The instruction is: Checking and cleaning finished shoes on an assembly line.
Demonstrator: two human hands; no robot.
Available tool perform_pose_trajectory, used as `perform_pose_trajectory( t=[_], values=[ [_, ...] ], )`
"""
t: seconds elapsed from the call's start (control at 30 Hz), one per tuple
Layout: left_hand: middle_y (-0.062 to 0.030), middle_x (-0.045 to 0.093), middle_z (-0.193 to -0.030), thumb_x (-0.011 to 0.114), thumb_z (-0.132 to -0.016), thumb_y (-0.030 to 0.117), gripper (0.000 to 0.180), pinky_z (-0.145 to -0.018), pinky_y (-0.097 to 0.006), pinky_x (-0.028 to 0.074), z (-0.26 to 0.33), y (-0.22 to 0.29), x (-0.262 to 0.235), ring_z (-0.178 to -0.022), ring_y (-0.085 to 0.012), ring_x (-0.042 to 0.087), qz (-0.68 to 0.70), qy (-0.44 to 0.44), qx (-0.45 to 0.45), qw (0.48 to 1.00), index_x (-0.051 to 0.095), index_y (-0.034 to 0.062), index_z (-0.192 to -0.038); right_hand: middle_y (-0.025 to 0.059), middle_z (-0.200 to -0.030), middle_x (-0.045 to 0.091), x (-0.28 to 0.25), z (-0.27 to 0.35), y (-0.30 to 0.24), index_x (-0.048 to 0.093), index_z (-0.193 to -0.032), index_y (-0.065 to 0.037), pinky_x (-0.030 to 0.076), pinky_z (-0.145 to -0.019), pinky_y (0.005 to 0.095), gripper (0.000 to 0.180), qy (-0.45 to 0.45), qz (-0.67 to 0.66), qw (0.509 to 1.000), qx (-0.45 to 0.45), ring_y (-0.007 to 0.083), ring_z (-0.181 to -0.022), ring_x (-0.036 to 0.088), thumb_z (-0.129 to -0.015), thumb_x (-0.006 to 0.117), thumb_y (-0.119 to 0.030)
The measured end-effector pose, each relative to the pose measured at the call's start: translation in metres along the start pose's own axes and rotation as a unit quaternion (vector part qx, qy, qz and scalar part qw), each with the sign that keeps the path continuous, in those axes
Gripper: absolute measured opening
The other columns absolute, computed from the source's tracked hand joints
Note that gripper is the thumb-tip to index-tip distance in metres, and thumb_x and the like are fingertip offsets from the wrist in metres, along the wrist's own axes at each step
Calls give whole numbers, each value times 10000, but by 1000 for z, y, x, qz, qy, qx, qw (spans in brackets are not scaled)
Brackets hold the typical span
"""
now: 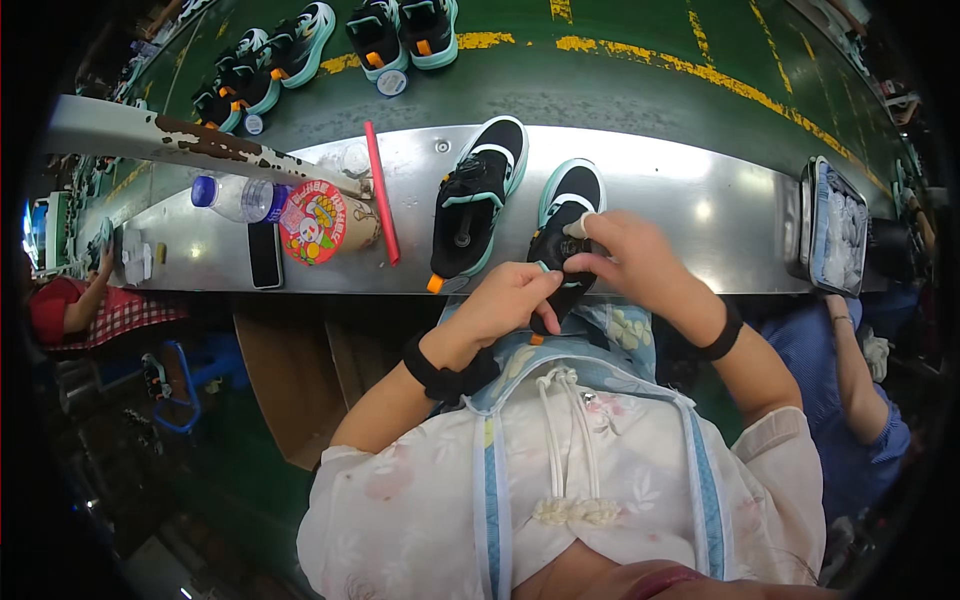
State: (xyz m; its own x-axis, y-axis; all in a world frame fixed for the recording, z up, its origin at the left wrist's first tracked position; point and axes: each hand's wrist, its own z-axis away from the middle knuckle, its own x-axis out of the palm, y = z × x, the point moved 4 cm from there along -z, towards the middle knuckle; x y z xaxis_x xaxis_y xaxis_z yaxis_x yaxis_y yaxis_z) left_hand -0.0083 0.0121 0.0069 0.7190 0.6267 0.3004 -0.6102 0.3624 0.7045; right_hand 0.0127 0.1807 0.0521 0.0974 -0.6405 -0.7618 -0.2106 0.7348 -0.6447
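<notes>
Both hands grip one black shoe, a matching shoe just left

On a bench, one shoe stands left of a second shoe, held by left hand and right hand | Left of both: a tube, cup, phone, with a bottle behind the phone | Right: a tray | Behind, leftward: more shoes on another surface

Left fingers, right fingers holding black shoe.
</notes>
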Motion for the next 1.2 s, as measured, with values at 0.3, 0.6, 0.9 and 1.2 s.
perform_pose_trajectory(
  t=[0.3, 0.6, 0.9, 1.2],
  values=[
    [-78, 694, -689, 498, -966, 269, 277, -450, -203, 303, 0, -1, -1, -490, -21, 399, -58, 10, 59, 997, 586, 50, -820, 125, -786, 561, -4, -4, -14, 571, -1005, -61, 456, -589, 396, 312, 5, -32, 997, 69, 325, -683, 569, -778, 725, -211],
    [-100, 695, -702, 495, -968, 247, 247, -469, -207, 329, -2, -3, 0, -504, -36, 440, -62, 9, 57, 996, 590, 43, -864, 153, -910, 615, -7, -1, -15, 596, -1136, -62, 482, -690, 362, 405, -32, -15, 995, 88, 304, -801, 605, -765, 735, -143],
    [-110, 695, -732, 469, -976, 220, 251, -539, -215, 406, 2, -1, 0, -611, -65, 590, -20, 7, 49, 999, 599, 18, -902, 120, -744, 584, -5, -6, -16, 615, -1081, -52, 457, -676, 358, 382, -15, -12, 993, 113, 290, -721, 574, -749, 746, -190],
    [-128, 704, -753, 469, -971, 228, 260, -413, -209, 324, -2, -5, -6, -430, -45, 431, -52, 5, 68, 996, 593, 7, -914, 97, -711, 573, 0, -9, -15, 637, -1051, -63, 438, -688, 379, 368, 36, -22, 995, 85, 281, -727, 567, -736, 754, -212]
  ],
)
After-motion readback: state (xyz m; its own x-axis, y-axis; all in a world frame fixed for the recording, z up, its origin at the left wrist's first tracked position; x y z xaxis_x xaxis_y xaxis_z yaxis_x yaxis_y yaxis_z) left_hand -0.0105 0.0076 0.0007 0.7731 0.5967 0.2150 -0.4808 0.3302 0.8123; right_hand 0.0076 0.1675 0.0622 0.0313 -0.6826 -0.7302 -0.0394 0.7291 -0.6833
